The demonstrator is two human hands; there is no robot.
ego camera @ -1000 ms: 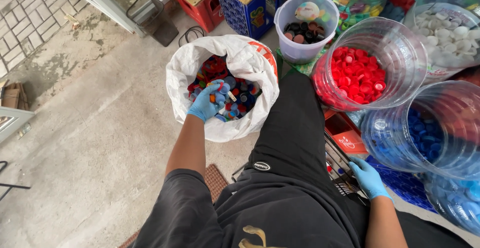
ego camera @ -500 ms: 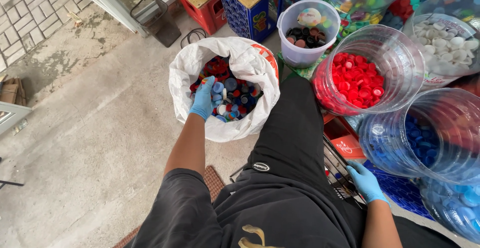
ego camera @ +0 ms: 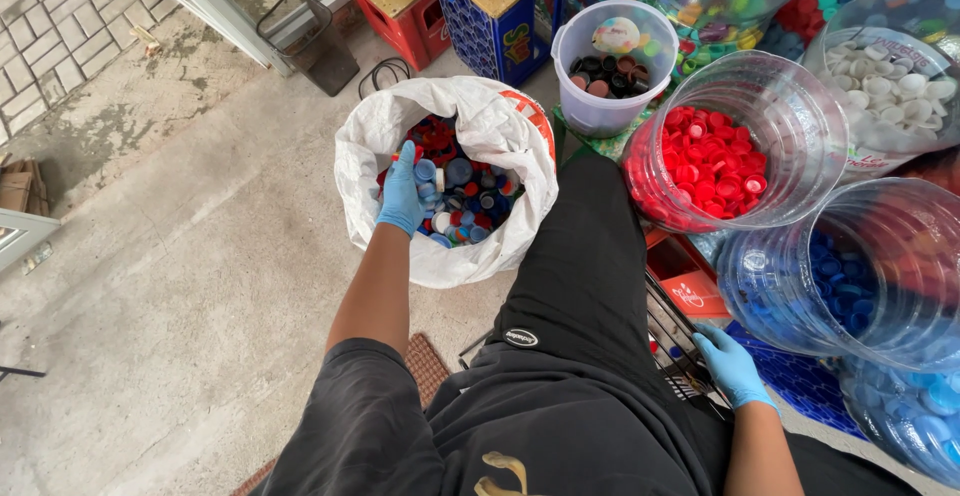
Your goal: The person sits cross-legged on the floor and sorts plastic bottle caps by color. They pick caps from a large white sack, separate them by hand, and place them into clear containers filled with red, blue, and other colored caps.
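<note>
A seated person in black trousers works over a concrete floor, both hands in blue gloves. Off to the right of the left hand stand the biggest vessels: a clear jar of blue caps, tilted on its side just above the right hand, a clear jar of red caps beside it, and, farther right, a jar of white caps. The white sack, its mouth rolled open on the floor beside the person's leg, surrounds the left hand; it holds a heap of mixed bottle caps, mostly blue, red and white. Beyond the sack, up and to the right of that hand, sits a pale bucket of dark caps, with red and blue crates behind it. The left hand reaches down into the sack, its grip closed on a few of the mixed caps at the heap's left edge. The right hand rests low at the person's side, on a dark wire rack, fingers spread loosely and holding nothing.
</note>
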